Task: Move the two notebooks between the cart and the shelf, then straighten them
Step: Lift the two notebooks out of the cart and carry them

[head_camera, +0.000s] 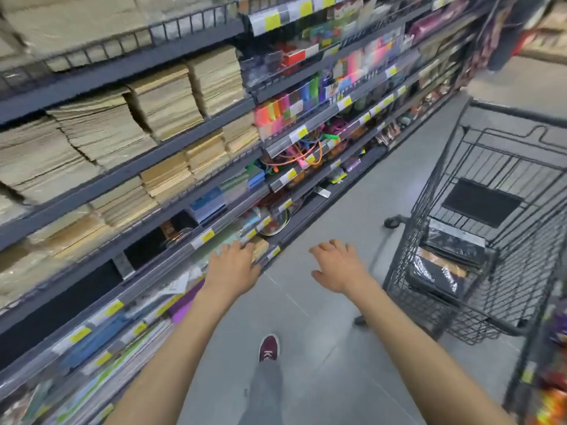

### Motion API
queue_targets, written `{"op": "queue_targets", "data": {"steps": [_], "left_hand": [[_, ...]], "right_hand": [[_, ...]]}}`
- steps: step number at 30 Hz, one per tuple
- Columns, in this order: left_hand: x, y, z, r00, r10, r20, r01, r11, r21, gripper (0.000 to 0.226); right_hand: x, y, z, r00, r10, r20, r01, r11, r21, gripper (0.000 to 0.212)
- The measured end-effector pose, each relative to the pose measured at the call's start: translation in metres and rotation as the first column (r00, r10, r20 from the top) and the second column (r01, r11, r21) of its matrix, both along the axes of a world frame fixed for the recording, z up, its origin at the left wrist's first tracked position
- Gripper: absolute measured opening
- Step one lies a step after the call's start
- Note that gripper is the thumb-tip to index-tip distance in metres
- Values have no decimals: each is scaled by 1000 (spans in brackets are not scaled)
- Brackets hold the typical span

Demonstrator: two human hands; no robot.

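Note:
My left hand [234, 266] lies flat, fingers spread, on items at the front of a low shelf [196, 256], beside a tan notebook [260, 247]; it grips nothing that I can see. My right hand [336, 265] hovers open over the aisle floor, fingers apart and empty, between the shelf and the black wire cart [478, 240]. In the cart's near corner lie dark plastic-wrapped notebooks [445, 268], stacked flat. The picture is blurred, so small details are unclear.
Tall shelving on the left holds stacks of brown paper pads [101, 130], coloured stationery [294, 105] and yellow price tags. Grey floor [322, 317] runs down the middle, with my red shoe [269, 348] on it. Snack packs [552, 378] show at the lower right edge.

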State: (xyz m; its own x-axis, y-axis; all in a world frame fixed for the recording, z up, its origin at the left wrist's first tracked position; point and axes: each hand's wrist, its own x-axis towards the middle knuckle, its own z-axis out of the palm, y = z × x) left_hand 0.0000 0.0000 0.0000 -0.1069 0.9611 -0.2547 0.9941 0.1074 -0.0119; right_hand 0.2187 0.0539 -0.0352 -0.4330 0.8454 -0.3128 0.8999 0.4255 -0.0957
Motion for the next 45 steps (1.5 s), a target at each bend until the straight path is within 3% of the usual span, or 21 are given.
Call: {"op": "queue_targets", "data": {"steps": [10, 19, 22, 37, 42, 45], "left_hand": [[15, 175, -25, 916, -400, -27, 397, 915, -65, 44], [96, 291, -52, 743, -666, 65, 667, 728, -161, 50], [138, 327, -64, 644, -762, 66, 757, 623, -196, 50], [387, 491, -112, 371, -920, 126, 900, 323, -293, 46], [451, 521, -130, 228, -958, 171, 944, 175, -279, 42], [487, 535, -144, 127, -979, 157, 943, 70, -326, 32]], "right_hand": [[22, 81, -30, 911, -407, 61, 411, 900, -142, 58], [86, 117, -47, 680, -733, 40, 725, 662, -192, 58], [116, 130, -56, 573, -818, 39, 804, 552, -221, 55], [296, 207, -122, 220, -975, 23, 897, 192, -398, 51], [316, 208, -154, 44, -997, 64, 891, 10, -455, 62], [324, 208, -178, -8, -993, 120, 870, -66, -489, 67]]}}
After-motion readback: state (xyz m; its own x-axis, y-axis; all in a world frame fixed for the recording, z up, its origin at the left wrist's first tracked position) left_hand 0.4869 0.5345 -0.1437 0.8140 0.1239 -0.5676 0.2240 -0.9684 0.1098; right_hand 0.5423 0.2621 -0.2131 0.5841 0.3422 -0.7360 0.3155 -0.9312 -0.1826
